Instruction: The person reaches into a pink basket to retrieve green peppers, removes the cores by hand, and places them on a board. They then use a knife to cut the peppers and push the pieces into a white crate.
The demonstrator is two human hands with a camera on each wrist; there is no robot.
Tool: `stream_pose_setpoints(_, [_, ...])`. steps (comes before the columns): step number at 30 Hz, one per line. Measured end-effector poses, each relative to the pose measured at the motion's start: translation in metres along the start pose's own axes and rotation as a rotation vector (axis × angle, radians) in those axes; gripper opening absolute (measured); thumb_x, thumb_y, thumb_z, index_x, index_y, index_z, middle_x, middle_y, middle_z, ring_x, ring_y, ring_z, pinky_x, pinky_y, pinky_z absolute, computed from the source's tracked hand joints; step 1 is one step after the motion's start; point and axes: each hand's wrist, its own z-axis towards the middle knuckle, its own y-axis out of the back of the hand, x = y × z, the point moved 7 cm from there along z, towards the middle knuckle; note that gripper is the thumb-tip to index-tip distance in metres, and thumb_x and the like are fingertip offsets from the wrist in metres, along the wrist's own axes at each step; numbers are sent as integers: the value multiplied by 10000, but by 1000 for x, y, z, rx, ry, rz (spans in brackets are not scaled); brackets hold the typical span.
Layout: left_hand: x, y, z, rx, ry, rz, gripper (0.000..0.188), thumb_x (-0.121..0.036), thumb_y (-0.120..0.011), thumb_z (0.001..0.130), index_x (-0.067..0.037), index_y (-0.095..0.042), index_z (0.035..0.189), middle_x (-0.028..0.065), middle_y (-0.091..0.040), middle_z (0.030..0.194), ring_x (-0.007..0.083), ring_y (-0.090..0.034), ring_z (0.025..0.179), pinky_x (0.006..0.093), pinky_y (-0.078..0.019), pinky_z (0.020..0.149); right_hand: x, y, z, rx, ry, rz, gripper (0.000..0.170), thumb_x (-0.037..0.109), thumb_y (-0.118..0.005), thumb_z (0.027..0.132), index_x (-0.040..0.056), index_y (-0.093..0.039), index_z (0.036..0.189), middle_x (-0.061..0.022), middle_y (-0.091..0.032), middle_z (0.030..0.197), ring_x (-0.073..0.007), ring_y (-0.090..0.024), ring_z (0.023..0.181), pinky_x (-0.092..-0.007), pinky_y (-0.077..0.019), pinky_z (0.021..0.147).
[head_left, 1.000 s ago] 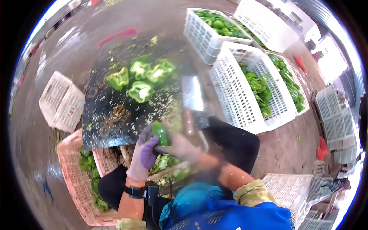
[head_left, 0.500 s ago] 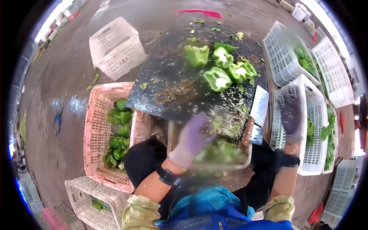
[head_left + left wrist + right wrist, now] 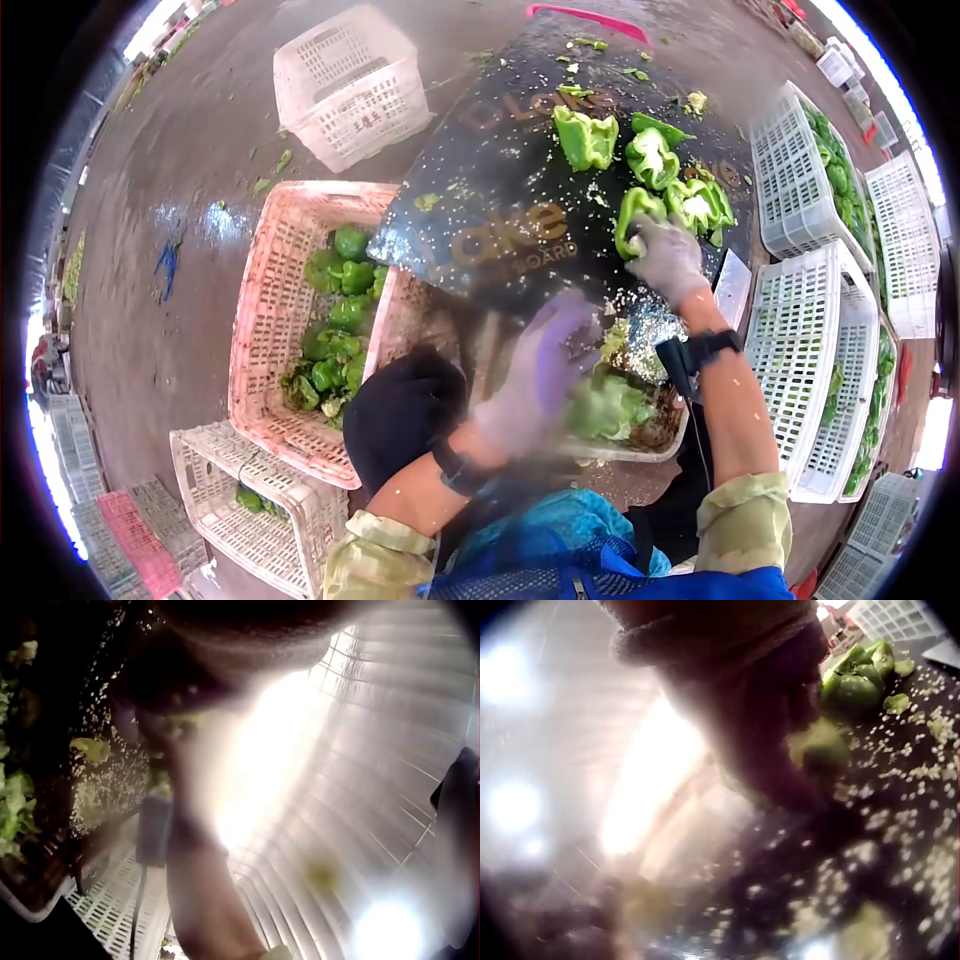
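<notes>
picking up seems in hand: the right hand [image 3: 670, 258] curls its fingers round a pepper half [image 3: 636, 206] at the black board's [image 3: 490, 190] 4 o'clock, the blurred left hand [image 3: 530, 375] looks loosely extended, and lifting seems called for.

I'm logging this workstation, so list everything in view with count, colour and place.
Board: one, black, centre.
Seeds: many, pale, over the board.
Cut peppers: at least four, green, on the board's right.
Blade: one, silvery, near the board's right edge.
Strip: one, pink, board's far edge.
Tray: one, pale-rimmed, below the board in the head view.
Scraps: uncounted, green, in the tray.
Pink crate: one, pink, left of the board.
Other peppers: many, green, in pink and white crates.
White crates: several, white, left and right.
Blue item: one, blue, floor at left.
Left hand: one, pale and purple, blurred, over the tray's left side.
Right hand: one, pale, around a cut pepper.
</notes>
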Motion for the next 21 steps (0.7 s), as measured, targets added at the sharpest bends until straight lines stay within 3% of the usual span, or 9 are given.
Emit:
stream_pose_setpoints(1, [4, 1, 0, -34, 39, -23, 380, -237, -496, 930, -130, -435, 1290, 43, -538, 1156, 180, -528, 1017, 414, -434, 913, 1, 11, -18, -10, -78, 231, 407, 215, -701, 700, 149, -595, 1087, -106, -626, 975, -283, -566, 978, -369, -488, 820])
stream_pose_setpoints(3, [8, 1, 0, -104, 119, -70, 384, -276, -489, 935, -132, -438, 1287, 45, -540, 1135, 185, -526, 1017, 431, -435, 910, 14, 1, -50, 231, -179, 1236, 639, 277, -759, 712, -2, -487, 1219, -101, -630, 1012, -228, -611, 938, -339, -483, 853])
stream_pose_setpoints(5, [10, -23, -9, 30, 299, -145, 376, -393, -468, 938, -120, -506, 1192, 69, -566, 1073, 225, -577, 953, 417, -506, 819, 51, 21, -116, 393, -274, 1914, 538, 141, -680, 769, -11, -463, 1237, -84, -604, 1088, -179, -601, 946, -295, -485, 839])
stream_pose_setpoints(7, [33, -31, 3, 420, 371, -334, 363, -408, -496, 924, -90, -566, 1085, 68, -607, 978, 206, -610, 884, 335, -524, 779, 71, 34, -144, 422, -273, 1959, 523, 100, -641, 781, -8, -452, 1256, -81, -592, 1105, -169, -591, 969, -281, -468, 853])
stream_pose_setpoints(10, [43, -34, -11, 486, 358, -259, 332, -366, -498, 930, -64, -594, 1029, 56, -631, 913, 161, -620, 838, 269, -513, 757, 65, 18, -174, 560, -268, 1938, 543, 101, -646, 783, -7, -435, 1271, -68, -582, 1108, -153, -575, 986, -277, -454, 866])
stream_pose_setpoints(13, [45, -27, -11, 431, 257, -123, 301, -319, -483, 944, -56, -586, 1047, 55, -634, 917, 139, -619, 820, 256, -507, 731, 79, 21, -187, 452, -239, 1981, 590, 44, -674, 764, 8, -416, 1293, -53, -580, 1094, -128, -567, 973, -264, -452, 852])
stream_pose_setpoints(14, [40, -32, -13, 472, 163, -100, 270, -277, -459, 955, -48, -582, 1027, 54, -634, 914, 134, -620, 808, 257, -504, 729, 82, 27, -185, 378, -236, 1939, 551, 32, -705, 748, 18, -451, 1236, -48, -587, 1051, -118, -578, 908, -246, -475, 779])
stream_pose_setpoints(18, [35, -31, -20, 432, 257, -231, 289, -303, -459, 954, -39, -571, 990, 56, -629, 932, 147, -621, 839, 277, -509, 747, 61, 19, -186, 145, -320, 1656, 383, 82, -724, 756, 32, -489, 1054, -41, -576, 946, -96, -558, 741, -215, -476, 617])
stream_pose_setpoints(21, [20, -16, -13, 302, 3, 33, 325, -340, -462, 948, -40, -575, 1003, 69, -632, 949, 179, -626, 851, 300, -513, 755, 44, 0, -194, 29, -390, 1549, 402, 93, -728, 745, 44, -493, 1067, -43, -573, 903, -108, -559, 774, -228, -474, 648])
